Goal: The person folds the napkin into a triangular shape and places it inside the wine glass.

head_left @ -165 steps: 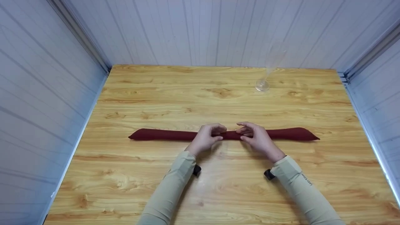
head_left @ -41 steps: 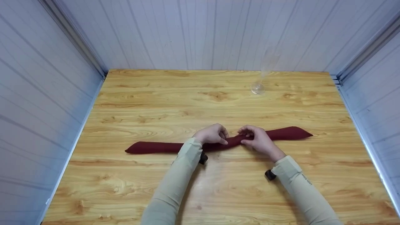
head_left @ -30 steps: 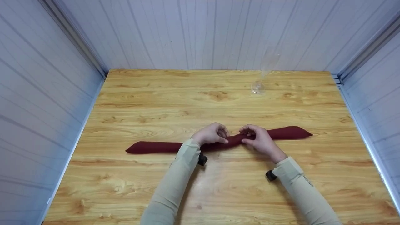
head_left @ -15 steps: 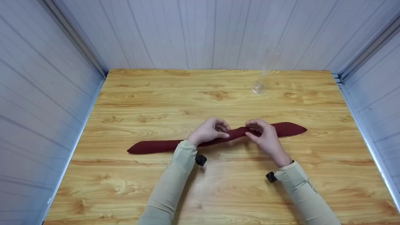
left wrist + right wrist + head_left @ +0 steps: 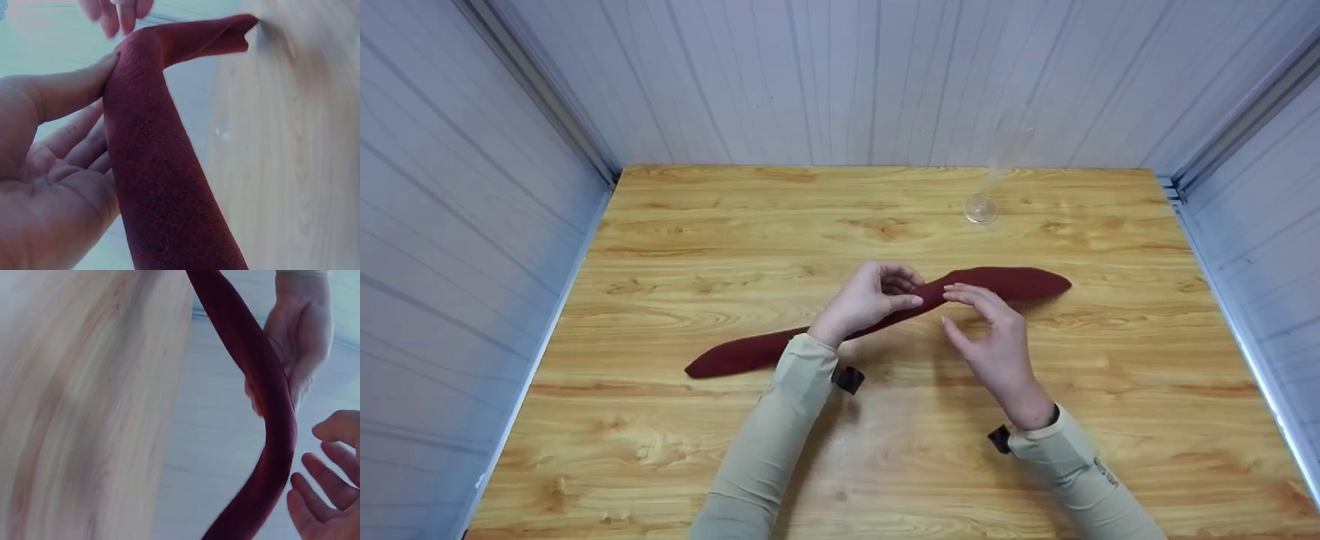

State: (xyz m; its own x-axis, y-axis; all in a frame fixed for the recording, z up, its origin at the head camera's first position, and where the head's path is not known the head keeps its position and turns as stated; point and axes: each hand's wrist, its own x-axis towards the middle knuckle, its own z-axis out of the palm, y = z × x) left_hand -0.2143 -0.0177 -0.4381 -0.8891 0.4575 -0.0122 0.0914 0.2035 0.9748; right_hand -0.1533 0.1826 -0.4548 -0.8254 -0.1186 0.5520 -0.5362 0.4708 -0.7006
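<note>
A dark red cloth napkin [image 5: 1012, 283], rolled into a long strip with pointed ends, slants across the middle of the table in the head view. Near its middle my left hand [image 5: 866, 300] pinches it between thumb and fingers, raised off the table. The left wrist view shows the thumb lying along the napkin [image 5: 157, 163], which bends sharply just past the thumb tip. My right hand [image 5: 996, 337] has its fingers spread, with fingertips right at the strip's near edge. In the right wrist view a gap shows between those fingers [image 5: 332, 486] and the napkin [image 5: 278, 433].
A clear stemmed glass [image 5: 981, 209] stands upright at the back right of the wooden table [image 5: 720, 247]. Panelled walls [image 5: 840, 82] enclose the back and both sides.
From lying straight and level, the napkin has been lifted at its middle and slanted, right end farther back. The left hand has moved up with it; the right hand has let go and spread its fingers.
</note>
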